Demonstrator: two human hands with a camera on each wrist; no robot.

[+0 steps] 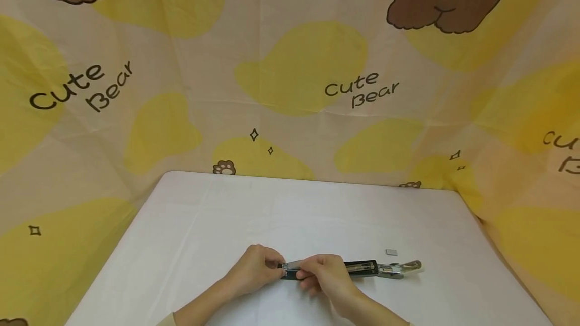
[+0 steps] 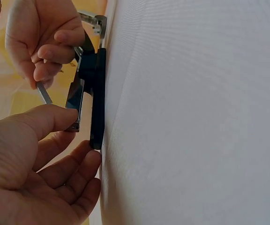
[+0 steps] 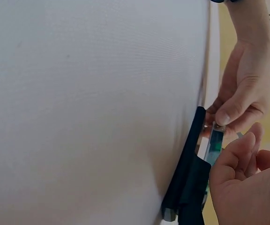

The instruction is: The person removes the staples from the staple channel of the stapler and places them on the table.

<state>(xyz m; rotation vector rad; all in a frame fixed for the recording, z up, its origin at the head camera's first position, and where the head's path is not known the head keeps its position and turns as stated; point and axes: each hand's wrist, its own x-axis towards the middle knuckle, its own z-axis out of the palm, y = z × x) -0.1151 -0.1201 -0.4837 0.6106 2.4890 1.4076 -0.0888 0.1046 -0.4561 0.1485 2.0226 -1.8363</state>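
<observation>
A black and metal stapler (image 1: 361, 267) lies opened out on the white table, its long body running left to right. My left hand (image 1: 255, 269) pinches the left end of its magazine between thumb and finger. In the left wrist view the stapler's black base (image 2: 97, 98) stands apart from the magazine (image 2: 74, 101) at that end. Between the fingertips of my right hand (image 1: 333, 278) is a thin grey strip of staples (image 2: 44, 93), held just above the magazine. The right hand covers the middle of the stapler in the head view.
A short grey strip of staples (image 1: 391, 252) lies behind the stapler's right part. The stapler's metal top lever (image 1: 411, 265) sticks out to the right. White tabletop (image 1: 217, 215) surrounds the hands. A yellow and cream bear-print cloth (image 1: 290, 140) hangs behind and at the sides.
</observation>
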